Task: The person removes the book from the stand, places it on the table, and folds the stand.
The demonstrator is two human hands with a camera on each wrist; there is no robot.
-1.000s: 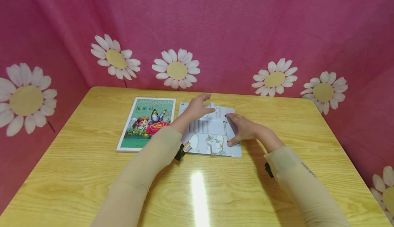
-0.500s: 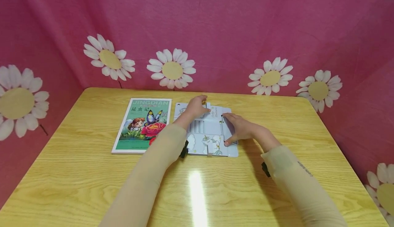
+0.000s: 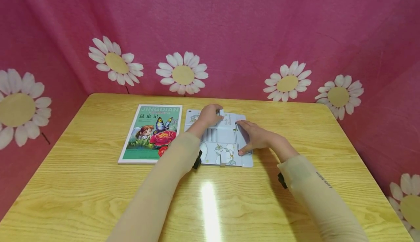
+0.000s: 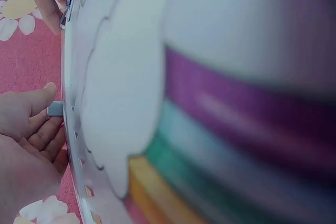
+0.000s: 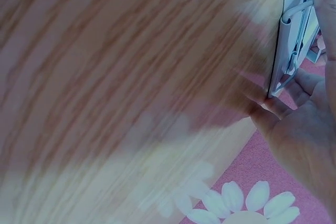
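A pale book stand [image 3: 226,136] printed with a unicorn, cloud and rainbow lies opened out on the wooden table. My left hand [image 3: 208,116] reaches over its far edge. In the left wrist view, that thumb and fingers pinch a small grey page clip [image 4: 55,108] jutting from the edge. My right hand [image 3: 257,137] spans the tilted panel at the stand's right end, thumb toward the near side and fingers toward the far side. The right wrist view shows a bent wire leg [image 5: 298,10] beside that thumb. Another page clip [image 3: 223,159] sits on the near edge.
Left of the stand lies a green-covered book [image 3: 149,134] with a butterfly and a red flower. A pink curtain [image 3: 229,27] with large daisies hangs behind the wooden table [image 3: 131,198]. A bright light streak reflects on the tabletop in front.
My left hand has come down from above the far edge and closed its fingers on the page clip. The right hand stays on the panel. The head view has shifted slightly.
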